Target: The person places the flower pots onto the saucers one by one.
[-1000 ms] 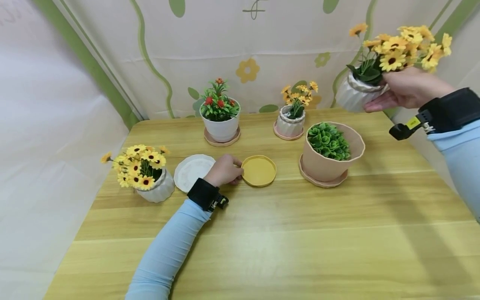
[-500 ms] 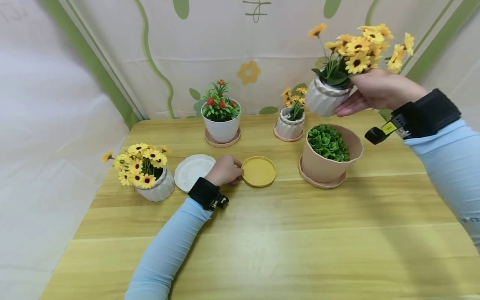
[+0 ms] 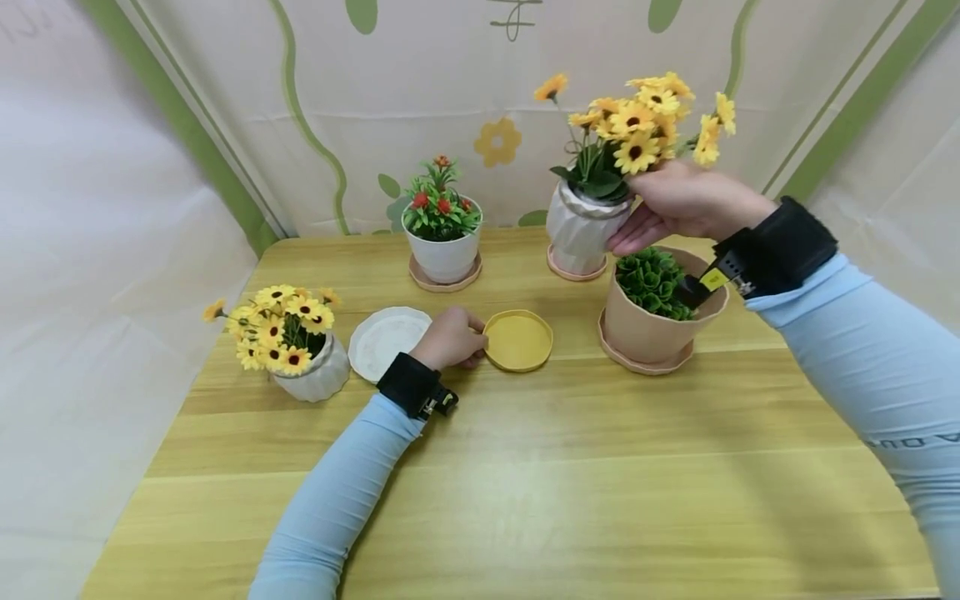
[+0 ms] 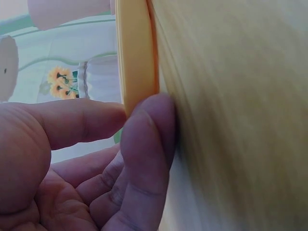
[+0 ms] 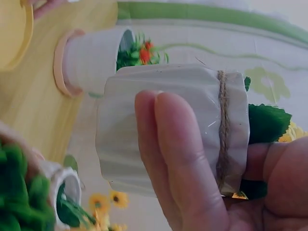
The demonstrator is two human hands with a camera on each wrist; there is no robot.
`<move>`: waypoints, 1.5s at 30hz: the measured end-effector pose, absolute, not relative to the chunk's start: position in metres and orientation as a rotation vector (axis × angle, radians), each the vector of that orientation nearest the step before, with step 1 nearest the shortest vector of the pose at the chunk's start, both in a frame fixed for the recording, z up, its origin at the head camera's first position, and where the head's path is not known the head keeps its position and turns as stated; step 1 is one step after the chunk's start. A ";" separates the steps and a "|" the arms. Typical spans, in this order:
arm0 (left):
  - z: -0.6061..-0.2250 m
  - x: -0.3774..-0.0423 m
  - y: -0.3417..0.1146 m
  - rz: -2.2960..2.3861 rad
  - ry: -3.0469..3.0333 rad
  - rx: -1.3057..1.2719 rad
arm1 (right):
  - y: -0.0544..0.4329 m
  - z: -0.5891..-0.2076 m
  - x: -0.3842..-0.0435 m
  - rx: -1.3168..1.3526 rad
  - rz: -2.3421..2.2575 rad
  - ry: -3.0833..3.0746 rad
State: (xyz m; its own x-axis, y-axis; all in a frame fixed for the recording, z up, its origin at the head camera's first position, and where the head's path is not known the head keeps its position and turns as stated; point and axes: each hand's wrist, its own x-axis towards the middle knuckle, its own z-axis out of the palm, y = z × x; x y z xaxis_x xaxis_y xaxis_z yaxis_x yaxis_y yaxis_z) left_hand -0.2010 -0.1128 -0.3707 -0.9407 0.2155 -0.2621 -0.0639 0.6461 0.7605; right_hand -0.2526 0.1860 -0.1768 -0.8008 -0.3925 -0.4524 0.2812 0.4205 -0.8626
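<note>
My left hand (image 3: 452, 340) pinches the left edge of a shallow yellow saucer (image 3: 519, 342) on the table. In the left wrist view, thumb and fingertips meet at the saucer's rim (image 4: 137, 53). My right hand (image 3: 690, 204) holds a ribbed white flowerpot (image 3: 576, 215) of yellow daisy-like flowers (image 3: 637, 125) up in the air at the back right. Twine (image 5: 223, 120) circles the pot's neck in the right wrist view; two fingers lie along its side and the thumb is at its mouth. In the head view, this pot overlaps a smaller pot standing behind it on a pink saucer (image 3: 576, 273).
A white scalloped saucer (image 3: 386, 337) lies left of the yellow one, beside a tilted-looking white pot (image 3: 318, 375) of yellow flowers. A red-flowered plant in a white pot (image 3: 444, 257) stands at the back. Below my right wrist is a large pink pot (image 3: 645, 325) with green leaves.
My right hand has carried the flowerpot leftward and somewhat lower, from the far right to in front of the small back pot. My left hand stays at the yellow saucer.
</note>
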 end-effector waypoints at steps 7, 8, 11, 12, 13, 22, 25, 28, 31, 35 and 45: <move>-0.369 -0.202 -0.112 1.191 2.531 0.133 | 0.162 -0.191 -0.245 -0.119 -1.352 2.100; -0.369 -0.202 -0.112 1.190 2.530 0.135 | 0.160 -0.193 -0.245 -0.124 -1.343 2.099; -0.367 -0.202 -0.112 1.184 2.532 0.140 | 0.152 -0.200 -0.243 -0.140 -1.325 2.096; -0.366 -0.202 -0.113 1.183 2.532 0.138 | 0.150 -0.203 -0.242 -0.146 -1.319 2.092; -0.366 -0.202 -0.113 1.184 2.532 0.140 | 0.148 -0.205 -0.241 -0.150 -1.317 2.090; -0.367 -0.202 -0.113 1.187 2.546 0.153 | 0.129 -0.231 -0.237 -0.124 -1.318 2.083; -0.367 -0.202 -0.114 1.184 2.546 0.146 | 0.124 -0.242 -0.236 -0.120 -1.325 2.085; -0.368 -0.203 -0.114 1.188 2.542 0.146 | 0.120 -0.253 -0.233 -0.113 -1.335 2.089; -0.368 -0.203 -0.114 1.197 2.536 0.152 | 0.117 -0.263 -0.229 -0.107 -1.344 2.086; -0.368 -0.203 -0.113 1.195 2.536 0.151 | 0.115 -0.276 -0.225 -0.116 -1.361 2.071; -0.368 -0.204 -0.113 1.178 2.538 0.135 | 0.116 -0.303 -0.221 -0.119 -1.367 2.010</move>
State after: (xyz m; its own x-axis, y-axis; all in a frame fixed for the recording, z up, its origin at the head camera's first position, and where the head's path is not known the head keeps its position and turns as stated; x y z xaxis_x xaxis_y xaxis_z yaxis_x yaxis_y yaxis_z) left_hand -0.2042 -0.1126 -0.3679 -0.9381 0.2251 -0.2631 -0.0555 0.6522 0.7560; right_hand -0.2210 0.1162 -0.3030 -0.7558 -0.4359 -0.4887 0.2942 0.4407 -0.8481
